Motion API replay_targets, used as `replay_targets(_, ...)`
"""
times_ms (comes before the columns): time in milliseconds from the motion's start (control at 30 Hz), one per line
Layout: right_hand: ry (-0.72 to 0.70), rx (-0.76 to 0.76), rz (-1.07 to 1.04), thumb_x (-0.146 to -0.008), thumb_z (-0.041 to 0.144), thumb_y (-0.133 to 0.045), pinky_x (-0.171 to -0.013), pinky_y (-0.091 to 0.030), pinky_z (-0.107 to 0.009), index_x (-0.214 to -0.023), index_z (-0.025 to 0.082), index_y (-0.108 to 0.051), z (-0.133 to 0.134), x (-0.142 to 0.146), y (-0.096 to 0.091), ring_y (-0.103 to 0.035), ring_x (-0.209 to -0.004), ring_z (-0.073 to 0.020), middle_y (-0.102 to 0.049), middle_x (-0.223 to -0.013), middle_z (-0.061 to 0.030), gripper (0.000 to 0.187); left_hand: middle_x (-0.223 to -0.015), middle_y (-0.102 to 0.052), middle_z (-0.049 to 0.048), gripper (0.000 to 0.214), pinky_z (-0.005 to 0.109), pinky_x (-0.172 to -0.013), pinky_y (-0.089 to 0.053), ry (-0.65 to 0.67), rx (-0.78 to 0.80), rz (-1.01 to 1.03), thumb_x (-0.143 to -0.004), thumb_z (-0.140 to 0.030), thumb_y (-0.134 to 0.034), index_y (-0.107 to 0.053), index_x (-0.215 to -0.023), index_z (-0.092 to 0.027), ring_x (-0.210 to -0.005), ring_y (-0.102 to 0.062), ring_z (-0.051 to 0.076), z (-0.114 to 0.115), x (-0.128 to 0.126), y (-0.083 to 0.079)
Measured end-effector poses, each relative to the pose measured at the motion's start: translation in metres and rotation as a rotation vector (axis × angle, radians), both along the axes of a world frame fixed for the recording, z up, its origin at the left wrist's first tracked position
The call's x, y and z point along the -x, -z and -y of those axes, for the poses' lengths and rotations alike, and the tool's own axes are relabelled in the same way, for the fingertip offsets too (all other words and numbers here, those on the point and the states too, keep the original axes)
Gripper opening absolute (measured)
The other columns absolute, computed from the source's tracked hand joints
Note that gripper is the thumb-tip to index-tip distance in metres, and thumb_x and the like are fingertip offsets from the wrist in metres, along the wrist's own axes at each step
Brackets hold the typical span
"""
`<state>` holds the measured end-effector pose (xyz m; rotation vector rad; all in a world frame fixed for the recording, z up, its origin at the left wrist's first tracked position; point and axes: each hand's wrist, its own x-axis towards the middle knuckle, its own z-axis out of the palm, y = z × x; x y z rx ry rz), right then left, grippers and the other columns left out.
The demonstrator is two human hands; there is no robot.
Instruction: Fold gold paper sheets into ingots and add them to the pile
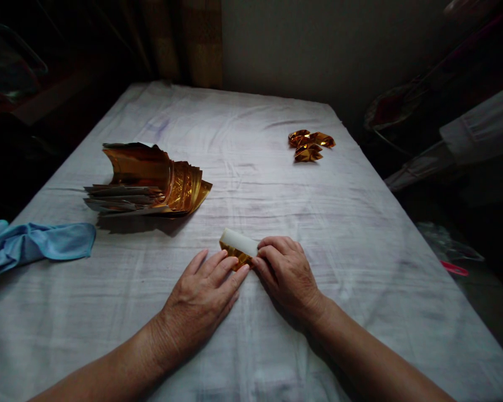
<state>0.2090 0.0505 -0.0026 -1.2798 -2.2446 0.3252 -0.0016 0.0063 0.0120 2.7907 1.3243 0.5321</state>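
Note:
A small sheet of gold foil paper (240,244) lies partly folded on the cloth in front of me, its pale back facing up and a gold strip along its near edge. My left hand (205,287) rests flat, its spread fingertips touching the near gold edge. At the right end of the sheet, the bent fingers and thumb of my right hand (287,273) pinch the paper. Beyond my left hand sits a thick stack of curled gold foil sheets (151,184). Several folded gold foil pieces (308,146) lie together at the far right.
A white cloth (243,145) with wrinkles covers the table. On the left edge lies a blue cloth (37,243). A pink-handled thing (455,268) and clear plastic (444,240) are beside the table on the right. A wall (276,50) stands behind.

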Motion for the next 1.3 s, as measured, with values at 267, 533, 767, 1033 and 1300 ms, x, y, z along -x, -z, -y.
replay_targets(267,-0.01,0.017,-0.066,-0.093,0.022,-0.058,-0.085,-0.044,-0.038,-0.086,0.022,-0.063,0.0026,-0.0039,-0.0035,-0.06,-0.094,-0.0218,-0.068,-0.1,-0.0063,0.009,-0.124,-0.068,0.0078,0.033,0.05,-0.108,-0.038,-0.017,-0.015,-0.01,-0.101,-0.022,-0.045,-0.062,-0.129,-0.02,-0.119,-0.059,0.026,0.0007,-0.0018,-0.0014)
replay_targets(533,0.029,0.007,-0.019,-0.092,0.022,-0.059,-0.083,-0.042,-0.038,-0.084,0.022,-0.06,0.0038,0.0,-0.0026,-0.058,-0.093,-0.0226,-0.067,-0.1,-0.0064,0.008,-0.124,-0.068,0.0077,0.034,0.049,-0.107,-0.036,-0.023,-0.025,0.003,-0.101,-0.021,-0.043,-0.06,-0.131,-0.019,-0.119,-0.059,0.026,0.0,-0.0042,-0.0002)
replay_targets(767,0.021,0.015,-0.034,-0.093,0.02,-0.058,-0.083,-0.041,-0.038,-0.085,0.022,-0.059,0.004,0.0,-0.003,-0.058,-0.093,-0.0227,-0.067,-0.099,-0.0063,0.008,-0.124,-0.067,0.0075,0.033,0.05,-0.108,-0.036,-0.024,0.017,-0.024,-0.101,-0.023,-0.044,-0.061,-0.129,-0.02,-0.12,-0.058,0.027,0.0,-0.0038,-0.001)
replay_targets(1033,0.019,0.02,-0.027,-0.092,0.02,-0.059,-0.084,-0.04,-0.037,-0.088,0.022,-0.06,0.0038,-0.0002,-0.0025,-0.058,-0.095,-0.0223,-0.067,-0.101,-0.0061,0.005,-0.126,-0.065,0.0087,0.036,0.05,-0.109,-0.035,-0.038,0.003,-0.021,-0.098,-0.021,-0.049,-0.059,-0.132,-0.018,-0.12,-0.057,0.027,0.0012,-0.0059,0.0023)
replay_targets(1300,0.022,0.028,0.016,-0.093,0.018,-0.056,-0.086,-0.037,-0.036,-0.092,0.022,-0.064,0.0052,0.0045,-0.0031,-0.057,-0.098,-0.0218,-0.066,-0.106,-0.0052,0.009,-0.128,-0.065,0.0069,0.035,0.049,-0.109,-0.032,-0.05,0.0,-0.048,-0.1,-0.025,-0.046,-0.058,-0.132,-0.018,-0.122,-0.056,0.026,0.0013,-0.007,0.002)
